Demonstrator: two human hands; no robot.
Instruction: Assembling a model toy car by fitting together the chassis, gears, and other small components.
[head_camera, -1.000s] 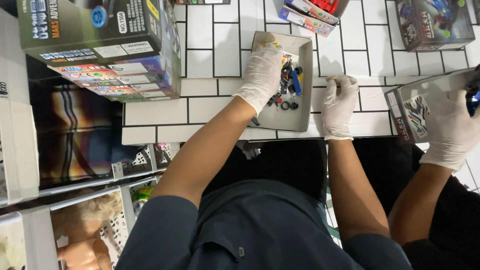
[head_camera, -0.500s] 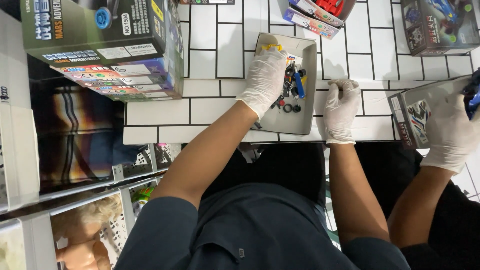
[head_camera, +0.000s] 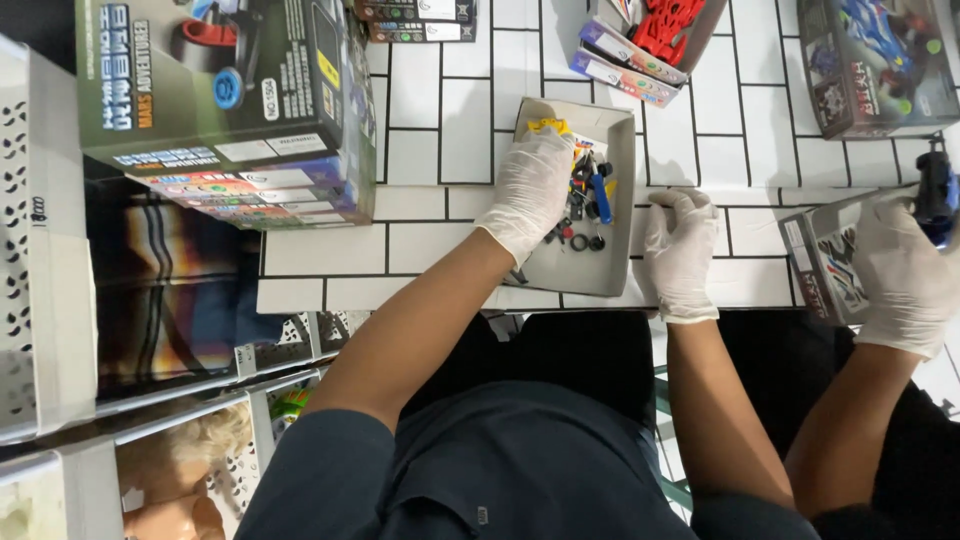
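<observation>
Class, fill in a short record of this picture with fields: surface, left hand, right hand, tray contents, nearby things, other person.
surface: white tiled table
left hand: gloved left hand reaches into the grey tray, over a yellow piece
right hand: gloved right hand rests at the tray's right edge
tray contents: small parts, black, blue and yellow
nearby things: stacked toy boxes at left; open box with red parts beyond the tray
other person: a co-worker's gloved hand at right, at another tray

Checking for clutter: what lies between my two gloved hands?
In the head view, small toy parts in the grey tray lie between the left hand and the right hand.
</observation>
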